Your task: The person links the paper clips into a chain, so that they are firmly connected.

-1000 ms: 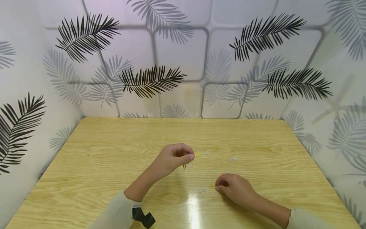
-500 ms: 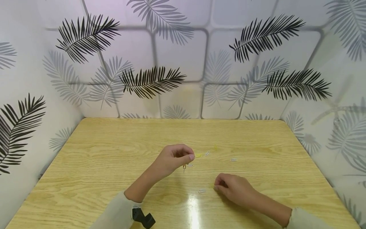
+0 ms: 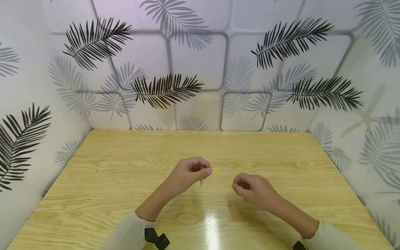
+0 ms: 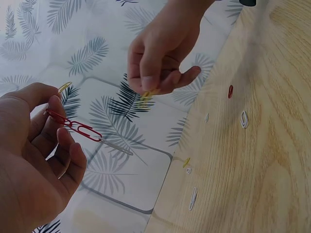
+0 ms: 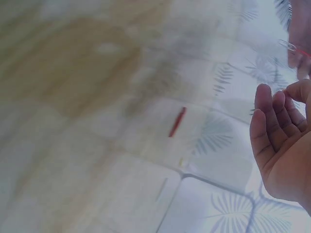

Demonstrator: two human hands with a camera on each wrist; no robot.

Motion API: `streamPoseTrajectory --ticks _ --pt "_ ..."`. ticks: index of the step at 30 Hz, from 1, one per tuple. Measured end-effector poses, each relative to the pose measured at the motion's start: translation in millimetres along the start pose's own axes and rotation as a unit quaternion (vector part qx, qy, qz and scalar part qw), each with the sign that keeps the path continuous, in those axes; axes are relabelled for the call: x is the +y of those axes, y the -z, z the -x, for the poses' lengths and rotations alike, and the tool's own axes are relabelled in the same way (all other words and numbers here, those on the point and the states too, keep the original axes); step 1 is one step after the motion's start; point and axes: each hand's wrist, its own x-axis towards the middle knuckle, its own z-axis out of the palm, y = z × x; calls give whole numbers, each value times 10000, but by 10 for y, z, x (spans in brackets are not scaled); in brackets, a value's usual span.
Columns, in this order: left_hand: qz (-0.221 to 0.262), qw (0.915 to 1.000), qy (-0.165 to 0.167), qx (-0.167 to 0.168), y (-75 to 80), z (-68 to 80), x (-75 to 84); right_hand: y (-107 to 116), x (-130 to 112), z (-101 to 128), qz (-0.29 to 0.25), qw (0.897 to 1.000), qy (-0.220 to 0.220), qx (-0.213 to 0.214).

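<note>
While our left hand (image 3: pixel 189 173) pinches the red clip chain (image 4: pixel 73 125), our right hand (image 3: pixel 250 187) pinches a yellow clip (image 4: pixel 148 93) near it, at its four o'clock, above the table (image 3: pixel 109 166).

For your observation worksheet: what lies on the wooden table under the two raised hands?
Loose paper clips lie on the wooden table: a white one near the glare, a yellow one farther back. Whatever lies directly beneath the right hand is covered.

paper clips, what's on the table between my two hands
In the head view, between the left hand and the right hand, a yellow clip and a pale clip lie on the table.
</note>
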Motion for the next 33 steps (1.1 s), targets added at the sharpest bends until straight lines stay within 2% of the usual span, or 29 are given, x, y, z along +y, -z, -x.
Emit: streamPoseTrajectory --ticks 3,8,13,19,27,33 --pt "24 10000 9 -12 -2 -2 -1 67 -59 -53 -742 9971 -159 43" --pt "38 10000 57 -30 -4 5 0 137 -144 -103 -1824 9826 -348 24" --pt "-18 9999 129 -37 -3 12 1 154 -226 -129 -2492 9684 2 -134" --pt "-99 9998 158 -72 0 11 10 183 -352 -187 -2687 9628 264 -59" --pt "-181 9997 99 -90 -2 11 -6 226 -445 -254 -2842 9580 -289 -252" --pt "-266 9996 60 -59 -8 12 -2 225 -454 -274 -2973 9520 -502 -522"
